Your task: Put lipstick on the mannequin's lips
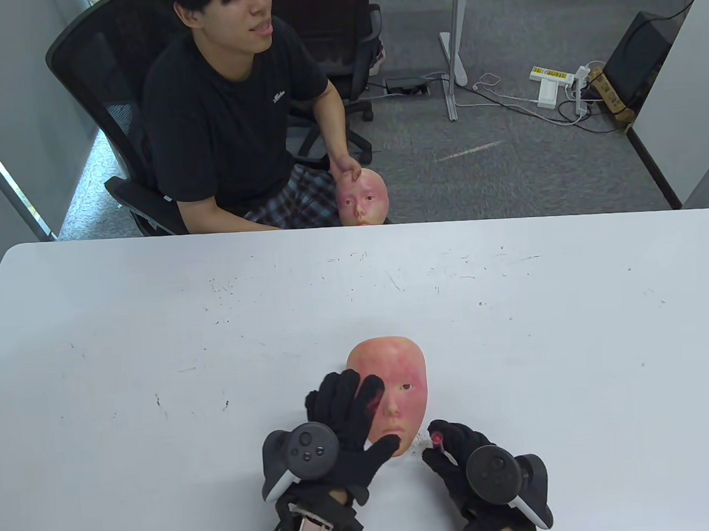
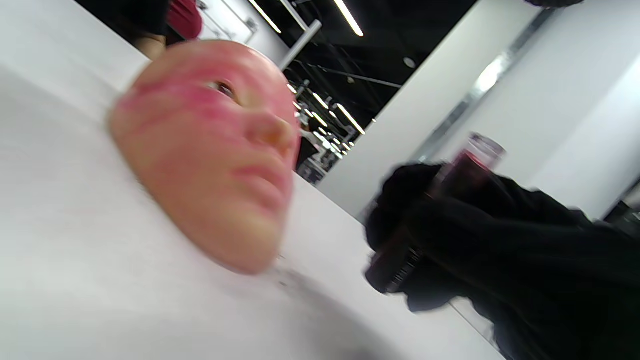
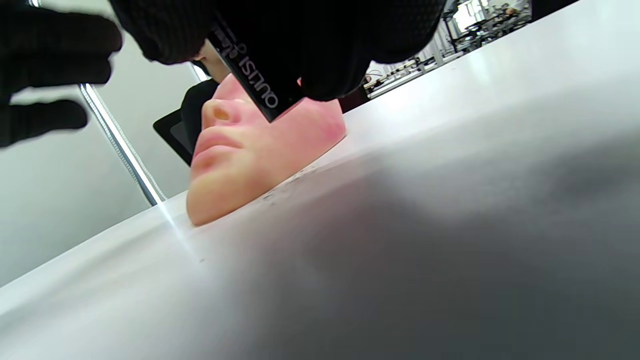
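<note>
Mannequin face (image 1: 396, 388) lies face-up on the white tabletop (image 1: 157, 347), near edge, chin toward me. My left hand (image 1: 351, 420) rests spread over its left half, covering one eye, thumb by the chin, steadying it. My right hand (image 1: 453, 450) grips the lipstick (image 1: 437, 438) upright in a fist, red tip up, just right of the chin and not touching the lips (image 1: 391, 439).

Step, as I judge it: approach, stick ready, no stroke begun. Next move calls for tipping the bullet down and left onto the lips while the left hand holds the face steady.

Left wrist view, blurred, shows the lipstick (image 2: 440, 200) full length in the fist; lips (image 2: 262, 182) look pale pink, uncoated. Right wrist view shows the printed black tube base (image 3: 250, 75) only. Only the table view shows a seated person (image 1: 233, 105) on the far side holding a second face (image 1: 361, 198).
</note>
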A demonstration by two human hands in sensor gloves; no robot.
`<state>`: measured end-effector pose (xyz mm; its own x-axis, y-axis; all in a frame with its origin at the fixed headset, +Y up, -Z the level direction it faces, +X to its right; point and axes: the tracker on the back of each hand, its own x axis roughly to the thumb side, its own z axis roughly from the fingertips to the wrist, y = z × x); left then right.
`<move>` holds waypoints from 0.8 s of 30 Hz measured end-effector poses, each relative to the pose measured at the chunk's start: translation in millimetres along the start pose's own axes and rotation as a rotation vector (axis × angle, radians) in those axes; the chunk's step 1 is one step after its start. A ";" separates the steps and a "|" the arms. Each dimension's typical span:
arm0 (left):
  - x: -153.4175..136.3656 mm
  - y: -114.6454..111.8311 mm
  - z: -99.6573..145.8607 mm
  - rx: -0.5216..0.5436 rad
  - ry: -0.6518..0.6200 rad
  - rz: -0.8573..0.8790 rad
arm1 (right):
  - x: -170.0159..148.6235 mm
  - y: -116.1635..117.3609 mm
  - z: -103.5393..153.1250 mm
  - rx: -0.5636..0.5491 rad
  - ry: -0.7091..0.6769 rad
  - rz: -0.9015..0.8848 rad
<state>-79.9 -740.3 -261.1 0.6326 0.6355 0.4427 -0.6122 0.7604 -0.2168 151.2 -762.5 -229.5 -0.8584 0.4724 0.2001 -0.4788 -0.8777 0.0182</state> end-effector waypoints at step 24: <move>-6.4 60.2 12.9 0.295 0.122 -0.255 | 3.8 -12.4 3.2 -0.077 -0.087 0.094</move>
<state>-126.9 -700.3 -265.8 0.8225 0.4561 0.3398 -0.5270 0.8359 0.1535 154.5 -750.1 -225.9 -0.8824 0.3771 0.2813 -0.4128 -0.9074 -0.0788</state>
